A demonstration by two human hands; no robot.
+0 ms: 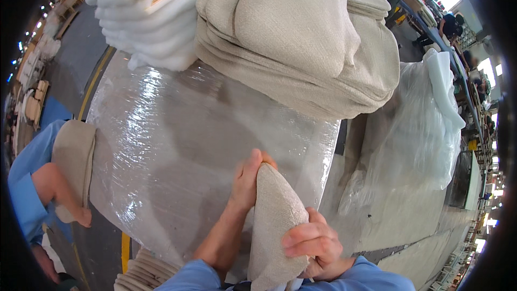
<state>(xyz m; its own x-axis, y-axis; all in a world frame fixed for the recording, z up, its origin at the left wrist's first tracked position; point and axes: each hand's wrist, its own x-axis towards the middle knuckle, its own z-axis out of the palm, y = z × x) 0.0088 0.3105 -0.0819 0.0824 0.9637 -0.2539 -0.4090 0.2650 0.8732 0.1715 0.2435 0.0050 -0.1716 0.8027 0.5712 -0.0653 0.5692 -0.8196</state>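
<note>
A beige woven fabric cover stands upright close to my body, its pointed corner uppermost. My left hand is closed around that top corner, its thumb up and some fingers hidden behind the cloth. Lower down, my right hand grips the right edge with its fingers curled over the fabric. The lower end runs out of sight between my forearms, and I cannot tell what is inside it. Beyond my hands lies a table wrapped in shiny clear plastic film.
A pile of beige fabric pieces sits on the table's far side, beside a stack of white padded pieces. At left a co-worker's arm holds a beige piece. Clear plastic sheeting stands at right; more beige pieces are stacked lower left.
</note>
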